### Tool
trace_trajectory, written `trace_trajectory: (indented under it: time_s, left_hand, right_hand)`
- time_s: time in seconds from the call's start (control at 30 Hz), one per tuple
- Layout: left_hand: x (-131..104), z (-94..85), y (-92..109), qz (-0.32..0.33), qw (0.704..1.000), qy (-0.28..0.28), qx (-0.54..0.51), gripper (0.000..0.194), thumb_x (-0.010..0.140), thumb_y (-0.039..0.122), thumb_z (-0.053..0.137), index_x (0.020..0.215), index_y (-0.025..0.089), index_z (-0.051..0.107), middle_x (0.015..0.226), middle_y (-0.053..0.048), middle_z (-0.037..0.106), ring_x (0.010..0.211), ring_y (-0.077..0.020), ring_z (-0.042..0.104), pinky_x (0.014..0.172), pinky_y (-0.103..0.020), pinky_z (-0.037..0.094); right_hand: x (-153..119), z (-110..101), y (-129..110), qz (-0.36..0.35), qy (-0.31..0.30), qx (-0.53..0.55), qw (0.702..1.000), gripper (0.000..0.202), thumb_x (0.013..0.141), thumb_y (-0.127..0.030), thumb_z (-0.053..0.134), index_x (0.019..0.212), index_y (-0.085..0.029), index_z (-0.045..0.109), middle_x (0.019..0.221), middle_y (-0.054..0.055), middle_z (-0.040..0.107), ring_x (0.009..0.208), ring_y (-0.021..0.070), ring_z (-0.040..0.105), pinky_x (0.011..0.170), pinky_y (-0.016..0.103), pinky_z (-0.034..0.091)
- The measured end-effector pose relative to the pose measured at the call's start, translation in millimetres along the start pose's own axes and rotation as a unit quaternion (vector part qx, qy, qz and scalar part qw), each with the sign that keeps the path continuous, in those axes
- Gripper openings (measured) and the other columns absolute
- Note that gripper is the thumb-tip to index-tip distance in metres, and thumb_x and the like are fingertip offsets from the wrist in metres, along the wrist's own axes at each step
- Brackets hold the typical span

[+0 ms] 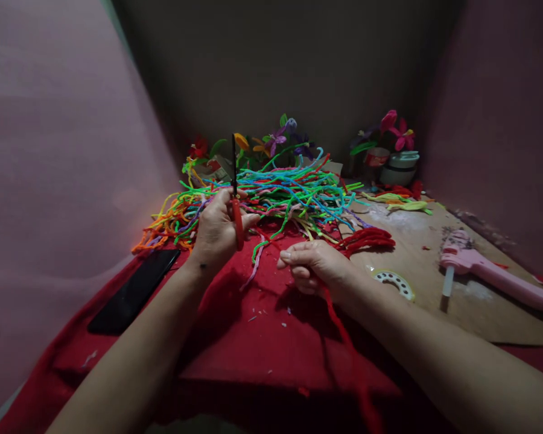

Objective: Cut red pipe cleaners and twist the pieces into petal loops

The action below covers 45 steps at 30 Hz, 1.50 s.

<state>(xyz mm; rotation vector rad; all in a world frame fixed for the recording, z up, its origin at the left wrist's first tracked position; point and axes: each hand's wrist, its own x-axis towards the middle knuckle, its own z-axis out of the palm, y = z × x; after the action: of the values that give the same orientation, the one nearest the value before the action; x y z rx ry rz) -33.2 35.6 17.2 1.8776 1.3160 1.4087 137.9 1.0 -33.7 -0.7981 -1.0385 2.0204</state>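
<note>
My left hand (pixel 217 226) is closed around a pair of scissors (pixel 238 223) with red handles, whose dark blades point upward. My right hand (pixel 312 265) pinches a red pipe cleaner (pixel 337 316); its long end hangs down past my forearm toward the front edge. A short red stretch of it runs from my right fingertips toward the left hand. Behind both hands lies a big heap of multicoloured pipe cleaners (pixel 276 193). Bent red pipe cleaners (pixel 366 239) rest in a bundle just beyond the right hand.
A black phone (pixel 133 293) lies at left on the red cloth (pixel 262 349). To the right, a cardboard sheet (pixel 489 319) carries a pink glue gun (pixel 489 271) and a white ring with holes (pixel 396 283). Fuzzy flowers (pixel 276 141) and a lidded jar (pixel 399 169) stand behind.
</note>
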Motion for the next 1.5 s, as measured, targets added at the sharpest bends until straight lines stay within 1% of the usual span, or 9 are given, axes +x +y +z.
trace_trajectory:
  time_s: [0.33, 0.47, 0.77, 0.93, 1.03, 1.17, 1.23, 1.33, 1.5]
  left_hand:
    - [-4.9, 1.4, -1.1, -0.122, 0.974, 0.024, -0.191, 0.031, 0.064, 0.029, 0.068, 0.085, 0.013, 0.051, 0.056, 0.001, 0.059, 0.046, -0.0124, 0.057, 0.045, -0.022, 0.044]
    - [-11.3, 6.6, -6.0, -0.148, 0.943, -0.019, -0.299, 0.039, 0.057, 0.026, 0.074, 0.086, 0.012, 0.053, 0.056, 0.000, 0.059, 0.052, -0.0132, 0.059, 0.047, -0.021, 0.043]
    - [-30.2, 21.4, 9.4, -0.203, 0.937, -0.069, -0.277, 0.040, 0.057, 0.017, 0.072, 0.093, 0.013, 0.054, 0.047, 0.005, 0.055, 0.039, -0.0074, 0.049, 0.040, -0.017, 0.037]
    - [-29.3, 21.8, 7.3, -0.191, 0.941, -0.074, -0.269, 0.040, 0.064, 0.021, 0.068, 0.099, 0.012, 0.052, 0.057, 0.002, 0.059, 0.040, -0.0060, 0.048, 0.040, -0.016, 0.036]
    - [-24.5, 15.1, 3.8, -0.161, 0.967, -0.064, -0.187, 0.035, 0.070, 0.029, 0.063, 0.099, 0.013, 0.051, 0.066, -0.002, 0.062, 0.041, -0.0070, 0.050, 0.040, -0.018, 0.037]
    - [-18.5, -0.8, -1.3, -0.047, 0.996, -0.031, 0.066, 0.034, 0.075, 0.033, 0.055, 0.104, 0.015, 0.049, 0.065, -0.001, 0.062, 0.044, -0.0107, 0.052, 0.044, -0.021, 0.040]
    - [-18.2, -5.6, -4.1, 0.027, 0.967, -0.087, 0.240, 0.038, 0.078, 0.030, 0.049, 0.112, 0.015, 0.047, 0.068, -0.003, 0.063, 0.058, -0.0169, 0.059, 0.054, -0.025, 0.044]
    - [-22.1, -4.7, -6.2, 0.099, 0.881, -0.166, 0.432, 0.043, 0.083, 0.025, 0.034, 0.123, 0.012, 0.041, 0.084, -0.012, 0.065, 0.075, -0.0249, 0.063, 0.063, -0.032, 0.045]
    - [-29.5, 1.9, -4.9, 0.108, 0.811, -0.210, 0.535, 0.043, 0.084, 0.022, 0.032, 0.126, 0.015, 0.040, 0.097, -0.015, 0.065, 0.085, -0.0270, 0.063, 0.065, -0.032, 0.045]
  right_hand:
    - [0.5, -0.8, 0.1, -0.030, -0.005, 0.059, 0.998, 0.014, 0.074, -0.023, 0.058, 0.073, -0.010, 0.061, 0.033, -0.010, 0.030, 0.027, 0.0025, 0.020, 0.031, 0.017, 0.015]
    - [0.3, -0.1, 0.1, -0.042, 0.004, 0.062, 0.997, 0.014, 0.074, -0.023, 0.057, 0.072, -0.010, 0.062, 0.033, -0.010, 0.030, 0.027, 0.0026, 0.020, 0.031, 0.018, 0.014]
    - [0.7, 1.4, 5.6, -0.081, 0.021, 0.025, 0.996, 0.014, 0.066, -0.020, 0.063, 0.077, -0.012, 0.060, 0.047, -0.003, 0.054, 0.034, 0.0055, 0.044, 0.036, 0.017, 0.033]
    - [0.5, 3.1, 3.2, -0.087, 0.041, 0.006, 0.995, 0.011, 0.067, -0.022, 0.063, 0.070, -0.012, 0.059, 0.046, -0.003, 0.056, 0.033, 0.0054, 0.045, 0.035, 0.016, 0.032]
    - [-1.0, 3.2, -0.4, -0.104, 0.072, 0.002, 0.992, 0.011, 0.067, -0.023, 0.061, 0.070, -0.012, 0.059, 0.046, -0.002, 0.057, 0.032, 0.0053, 0.045, 0.034, 0.016, 0.032]
    - [-0.8, -0.1, -6.4, -0.159, 0.151, 0.006, 0.976, 0.012, 0.068, -0.025, 0.059, 0.069, -0.013, 0.059, 0.042, -0.004, 0.053, 0.030, 0.0044, 0.040, 0.030, 0.016, 0.026]
    - [0.5, -2.5, -8.8, -0.189, 0.184, 0.004, 0.965, 0.012, 0.068, -0.025, 0.059, 0.065, -0.013, 0.058, 0.041, -0.005, 0.052, 0.029, 0.0043, 0.039, 0.030, 0.016, 0.025]
    - [2.6, -5.6, -10.9, -0.223, 0.208, 0.015, 0.952, 0.011, 0.067, -0.024, 0.058, 0.063, -0.013, 0.057, 0.040, -0.005, 0.051, 0.029, 0.0046, 0.038, 0.030, 0.017, 0.026]
    - [2.7, -6.2, -13.6, -0.224, 0.204, 0.041, 0.952, 0.015, 0.067, -0.023, 0.057, 0.056, -0.014, 0.053, 0.039, -0.004, 0.050, 0.029, 0.0046, 0.038, 0.032, 0.018, 0.027]
